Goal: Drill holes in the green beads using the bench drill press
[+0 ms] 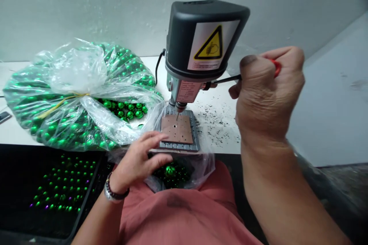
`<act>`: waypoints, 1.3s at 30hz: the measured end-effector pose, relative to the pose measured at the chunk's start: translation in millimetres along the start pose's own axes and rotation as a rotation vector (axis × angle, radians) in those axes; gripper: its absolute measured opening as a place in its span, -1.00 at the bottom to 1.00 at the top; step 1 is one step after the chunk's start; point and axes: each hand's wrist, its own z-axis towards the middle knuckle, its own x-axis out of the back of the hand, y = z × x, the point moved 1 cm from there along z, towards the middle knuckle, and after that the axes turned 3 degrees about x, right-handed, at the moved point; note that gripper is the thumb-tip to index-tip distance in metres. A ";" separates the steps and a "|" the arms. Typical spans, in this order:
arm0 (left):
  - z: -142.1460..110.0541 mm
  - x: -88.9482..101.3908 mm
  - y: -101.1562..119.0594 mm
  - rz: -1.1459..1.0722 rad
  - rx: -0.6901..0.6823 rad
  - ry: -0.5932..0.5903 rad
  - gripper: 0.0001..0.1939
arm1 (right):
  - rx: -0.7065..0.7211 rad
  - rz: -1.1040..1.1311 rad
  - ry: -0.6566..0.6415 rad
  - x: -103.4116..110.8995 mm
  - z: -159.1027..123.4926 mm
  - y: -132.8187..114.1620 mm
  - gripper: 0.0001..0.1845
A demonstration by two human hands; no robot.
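Note:
A small bench drill press (pixel 208 38) with a black motor cover stands in front of me. My right hand (pixel 267 92) is wrapped round its feed lever (pixel 228 79); a bit of red knob shows between the fingers. The thin drill bit (pixel 177 116) is above a brown board (pixel 182 132) with a small hole, which lies on the grey base plate. My left hand (pixel 140 157) is open at the board's near left edge, thumb and fingers apart, holding nothing. Just below it, a shiny green ball (pixel 169 170) shows over the clear bag (pixel 208 166) at my lap.
A large clear plastic bag (pixel 77 69) full of green balls, tied with a yellow strip, lies on the white table left of the drill press. Dark shavings (pixel 217 122) are scattered to its right. A black tray (pixel 14 195) at lower left shows many green glints.

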 end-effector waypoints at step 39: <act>54.3 22.1 -12.9 -1.669 0.816 0.146 -0.75 | -0.129 0.036 -0.030 3.9 -6.2 -7.9 -0.79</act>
